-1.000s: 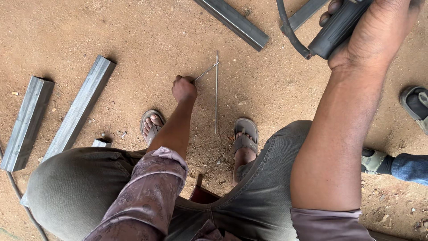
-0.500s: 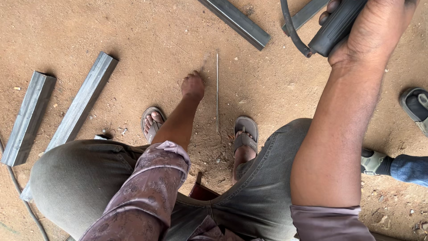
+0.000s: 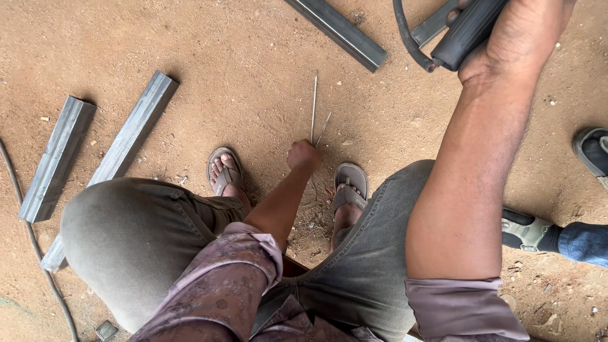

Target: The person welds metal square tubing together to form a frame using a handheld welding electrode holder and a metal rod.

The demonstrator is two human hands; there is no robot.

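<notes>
Bare reddish-brown dirt floor (image 3: 190, 38) fills the view, strewn with small stones and metal scraps. No container shows anywhere on it; everything lies straight on the ground. The left hand (image 3: 304, 156) reaches down between two sandalled feet, its grip pressed together around the near ends of two thin metal rods (image 3: 315, 107), whose far ends point away over the dirt; the fingers themselves are turned under and hard to make out. The right hand (image 3: 519, 38) is raised at the upper right, its grip wrapped tight around a dark tool handle (image 3: 468, 31) with a black cable (image 3: 405, 38) looping off it; the tool's working end is cut off by the top edge. Grey steel bars (image 3: 130, 136) lie to the left, one partly hidden behind the knee. Another person's shoe (image 3: 525, 231) shows at the right.
</notes>
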